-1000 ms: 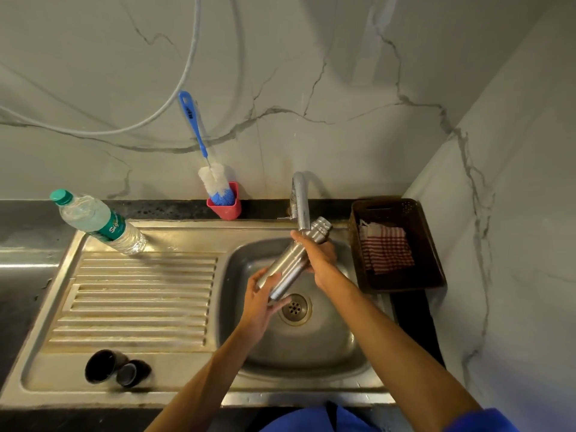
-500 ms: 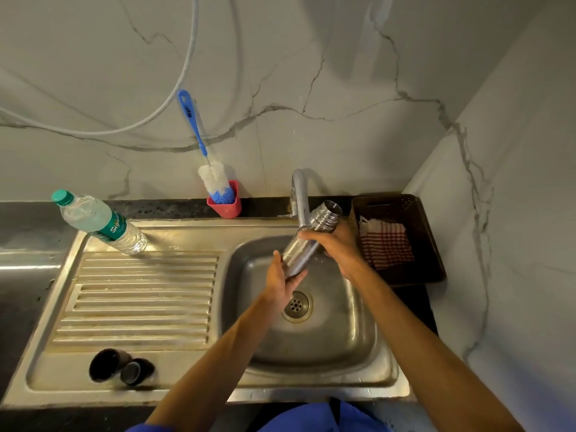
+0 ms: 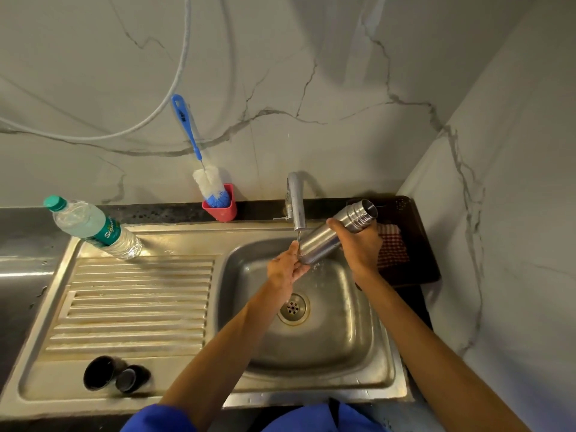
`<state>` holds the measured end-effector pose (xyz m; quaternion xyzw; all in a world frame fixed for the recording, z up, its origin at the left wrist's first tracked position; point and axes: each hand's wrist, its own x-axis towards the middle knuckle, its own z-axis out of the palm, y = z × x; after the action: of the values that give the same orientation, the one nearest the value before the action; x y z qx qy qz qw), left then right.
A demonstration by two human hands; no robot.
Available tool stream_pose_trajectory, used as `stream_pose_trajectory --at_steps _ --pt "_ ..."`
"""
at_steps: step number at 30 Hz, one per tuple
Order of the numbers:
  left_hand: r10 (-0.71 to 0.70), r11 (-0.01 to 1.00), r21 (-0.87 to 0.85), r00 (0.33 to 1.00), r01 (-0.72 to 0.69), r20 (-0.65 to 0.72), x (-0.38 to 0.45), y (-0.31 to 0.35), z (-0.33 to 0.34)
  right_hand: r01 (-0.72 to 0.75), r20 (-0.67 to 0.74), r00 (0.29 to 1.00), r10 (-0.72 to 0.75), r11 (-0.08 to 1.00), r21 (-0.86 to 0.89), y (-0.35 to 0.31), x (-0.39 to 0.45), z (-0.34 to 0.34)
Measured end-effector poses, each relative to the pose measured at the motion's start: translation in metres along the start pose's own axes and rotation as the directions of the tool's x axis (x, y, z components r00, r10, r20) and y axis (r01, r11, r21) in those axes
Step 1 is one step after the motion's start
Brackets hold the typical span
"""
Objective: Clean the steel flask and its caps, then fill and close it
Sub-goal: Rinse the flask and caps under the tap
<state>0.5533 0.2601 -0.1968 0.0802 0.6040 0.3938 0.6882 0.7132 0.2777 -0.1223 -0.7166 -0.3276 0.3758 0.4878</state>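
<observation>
Nearest, on the front left corner of the sink point(image 3: 174, 241) drainboard, two dark caps point(image 3: 117, 374) are seen touching each other. Over the basin, the steel flask point(image 3: 330, 236) is held tilted, its open threaded neck raised to the right and its base lowered under the tap point(image 3: 296, 204), from which a thin stream falls. The base is cupped by the left hand point(image 3: 285, 268) with fingers curled beneath it; the upper body is gripped by the right hand point(image 3: 358, 244). Behind the drainboard a plastic water bottle point(image 3: 93, 227) is leaned, and a bottle brush point(image 3: 205, 179) is stood in a red holder point(image 3: 221, 208).
</observation>
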Motion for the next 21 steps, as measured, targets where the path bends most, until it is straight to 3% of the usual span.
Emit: stream_pose_trajectory --at_steps 4,7,9,13,15,17,19,21 --pt "-0.03 0.986 -0.16 0.99 0.053 0.141 0.002 0.018 0.009 0.012 0.1 0.995 -0.011 1.0 -0.01 0.002 0.0 0.019" --pt "0.021 0.979 -0.201 0.999 -0.012 0.042 0.013 0.026 0.003 -0.023 0.221 0.974 0.04 0.997 -0.078 0.001 -0.001 0.04" --pt "-0.004 0.991 -0.136 0.998 -0.005 -0.068 0.019 0.025 -0.012 -0.109 0.267 0.954 0.139 0.986 -0.122 0.005 -0.005 0.058" --pt "-0.087 0.996 -0.045 0.958 0.078 -0.275 0.012 0.009 -0.042 -0.239 0.248 0.927 0.283 0.952 -0.194 0.016 -0.021 0.091" --pt "-0.061 0.998 -0.023 0.972 0.057 -0.227 -0.007 -0.004 -0.049 -0.192 0.219 0.939 0.264 0.933 -0.304 0.014 -0.024 0.098" --pt "0.011 0.996 0.091 0.997 -0.004 -0.081 -0.024 -0.02 -0.056 -0.161 0.182 0.952 0.247 0.908 -0.386 0.009 -0.023 0.104" --pt "0.094 0.959 0.26 0.991 -0.115 0.09 -0.033 -0.033 -0.061 -0.181 0.173 0.952 0.253 0.92 -0.348 0.006 -0.023 0.109" --pt "0.116 0.944 0.291 0.981 -0.159 0.158 -0.033 -0.043 -0.064 -0.215 0.252 0.928 0.276 0.946 -0.245 0.006 -0.025 0.111"
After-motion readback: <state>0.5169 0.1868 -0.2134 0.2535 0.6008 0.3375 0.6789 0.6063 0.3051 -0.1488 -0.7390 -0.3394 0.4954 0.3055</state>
